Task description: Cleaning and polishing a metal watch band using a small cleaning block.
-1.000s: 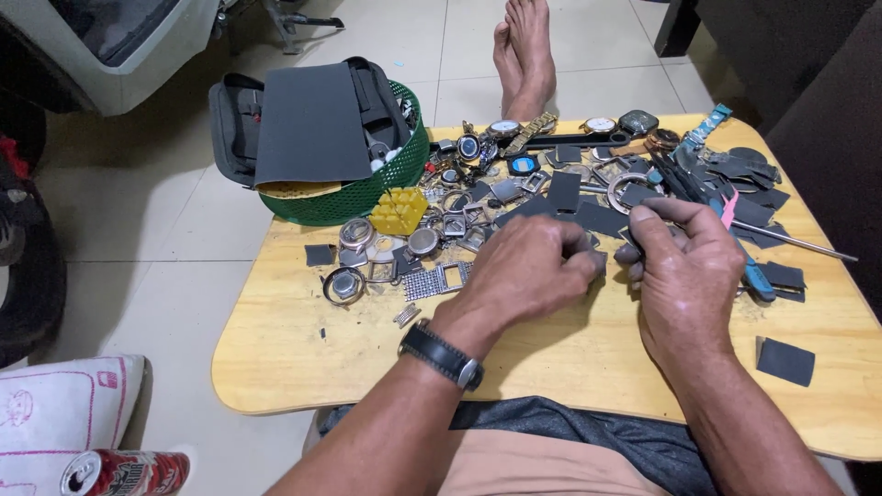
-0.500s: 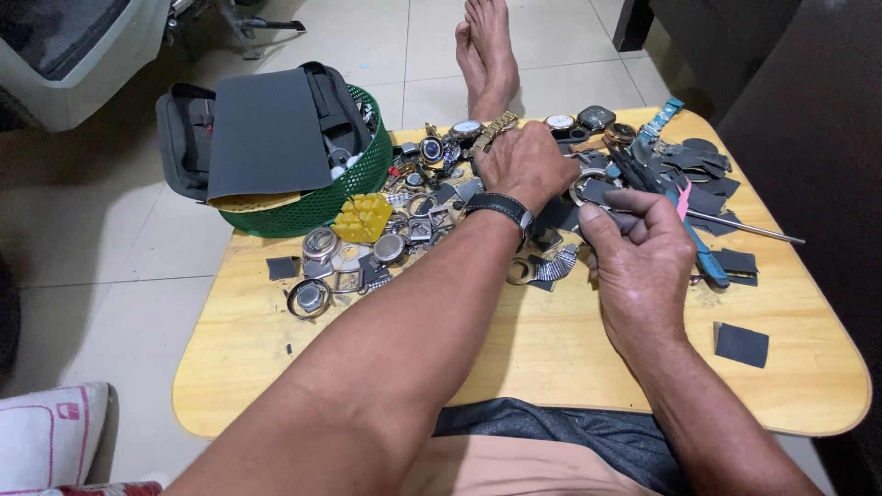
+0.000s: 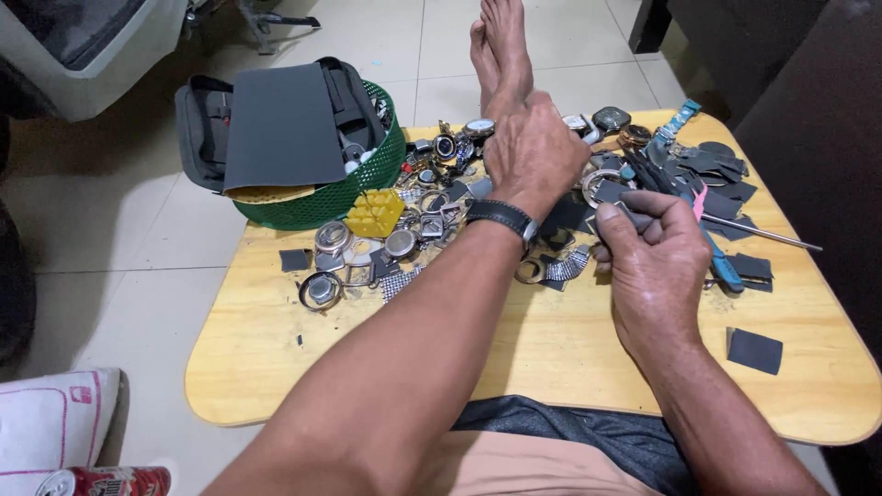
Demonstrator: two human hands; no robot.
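Two hands, left hand [image 3: 536, 152] reaching over watch parts [image 3: 432, 197], grip unclear, right hand [image 3: 654, 262] pinching one small grey piece [image 3: 614, 213].

The left hand [image 3: 536, 152], a black wristwatch [image 3: 502, 217] on its wrist, reaches palm-down over the heap of watch parts [image 3: 432, 197] at the far edge of the low wooden table [image 3: 551, 354]. The right hand [image 3: 654, 257] sits nearer the middle, fingers curled around a small dark piece [image 3: 614, 217]. A green basket [image 3: 317, 204] holding a grey pouch [image 3: 276, 124] rests at the far left corner, with a yellow block [image 3: 375, 212] beside it. A dark square scrap [image 3: 754, 350] lies near the right edge.
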